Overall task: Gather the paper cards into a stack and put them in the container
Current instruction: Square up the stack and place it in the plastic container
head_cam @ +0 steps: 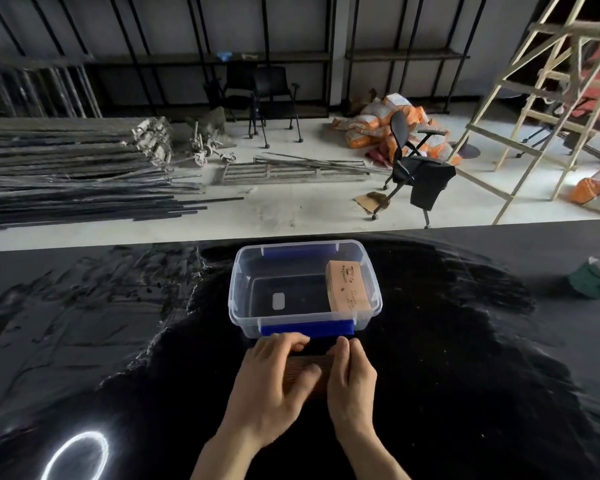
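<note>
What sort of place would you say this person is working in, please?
Probably a storeroom or workshop being fitted out rather than a tidy office: long metal bars lie stacked on the floor, orange sacks are heaped by the wall, and a wooden ladder frame stands to the right.

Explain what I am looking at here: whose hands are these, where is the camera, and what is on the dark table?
There is no machine here. A person wears one wide-angle camera on the head, looking forward and down, so the hands at the bottom are the person's own.

On the black table stands a clear plastic container with blue clips. One bundle of brown paper cards already leans inside it, on its right side.

Just in front of the container, the left hand and the right hand press from both sides on another stack of brown cards, apparently squaring it up. That stack is not yet in the container.

At the table's far right sits a green object, too blurred to name. Behind is a cluttered workshop floor.
</note>
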A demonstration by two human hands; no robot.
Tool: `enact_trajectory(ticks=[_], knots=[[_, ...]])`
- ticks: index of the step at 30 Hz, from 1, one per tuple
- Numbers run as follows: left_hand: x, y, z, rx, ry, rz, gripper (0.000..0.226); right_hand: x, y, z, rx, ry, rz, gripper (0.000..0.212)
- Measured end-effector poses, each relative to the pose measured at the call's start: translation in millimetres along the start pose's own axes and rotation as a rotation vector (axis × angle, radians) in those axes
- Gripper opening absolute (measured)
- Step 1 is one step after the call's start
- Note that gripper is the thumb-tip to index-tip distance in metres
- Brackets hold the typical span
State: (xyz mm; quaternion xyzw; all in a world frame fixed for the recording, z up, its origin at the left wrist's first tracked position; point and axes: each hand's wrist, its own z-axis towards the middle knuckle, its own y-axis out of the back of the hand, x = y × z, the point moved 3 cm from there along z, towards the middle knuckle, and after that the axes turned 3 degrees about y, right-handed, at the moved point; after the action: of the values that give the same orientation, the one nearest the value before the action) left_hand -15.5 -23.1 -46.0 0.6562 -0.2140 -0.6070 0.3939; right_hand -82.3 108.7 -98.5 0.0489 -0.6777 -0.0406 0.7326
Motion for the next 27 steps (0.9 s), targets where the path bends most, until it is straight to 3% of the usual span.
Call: enact_trajectory(ticks=[3,11,14,18,23,27], knots=[[-12.8,1.1,4.7,0.272,-0.079,0.222,0.067,2.1,-0.6,0.6,0.000,-0.034,0.030,0.035],[-14.4,5.1,16.3,0.266,0.083,0.206,0.064,17.3,6.9,7.1,0.106,-0.068,0.048,0.027],[-9.3,7.7,17.6,0.156,0.157,0.025,0.054,30.3,17.4,8.0,0.091,-0.080,0.123,0.030],[-9.0,10.0,18.1,0.005,0.276,-0.403,0.053,42.6,21.8,1.5,0.240,-0.191,0.278,0.045],[-16.6,7.7,15.1,-0.062,0.459,-0.913,0.041,60.9,21.1,2.7,0.360,-0.241,0.378,0.054],[-22.1,11.4,15.7,-0.059,0.517,-1.157,0.019,79.3,15.7,5.7,0.440,-0.197,0.371,0.043]])
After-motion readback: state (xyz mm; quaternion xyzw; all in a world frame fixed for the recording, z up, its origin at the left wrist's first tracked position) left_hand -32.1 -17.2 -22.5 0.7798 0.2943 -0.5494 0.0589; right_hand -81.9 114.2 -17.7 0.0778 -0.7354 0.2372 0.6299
